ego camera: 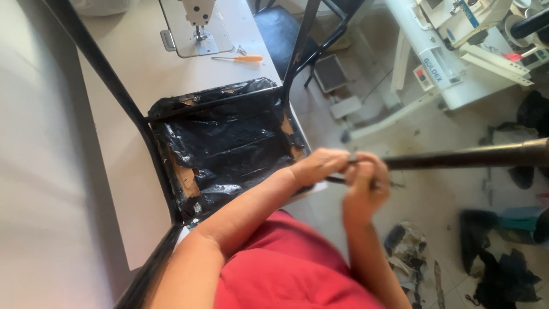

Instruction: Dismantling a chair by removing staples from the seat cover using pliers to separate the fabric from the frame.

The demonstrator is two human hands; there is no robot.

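I look down from the head camera and I see my left hand and my right hand together in the middle of the view, just above my red shirt. Both hands meet at the near end of a dark metal chair leg, which runs from my hands to the right edge of the picture, almost level. The fingers of the left hand are curled closed on the end of this leg. The right hand is closed too, just beside the left one, and it grips a thin dark tool of which only a short part shows under the left hand; I cannot tell what kind of tool it is. The leg belongs to an upturned chair: the underside of its seat, covered with torn black plastic, lies on the light counter just to the left of my hands, and other black frame bars rise from it. Further on the counter stand a white sewing machine and an orange-handled screwdriver, well apart from my hands. A second white sewing machine stands at the upper right, and dark scraps lie on the floor.
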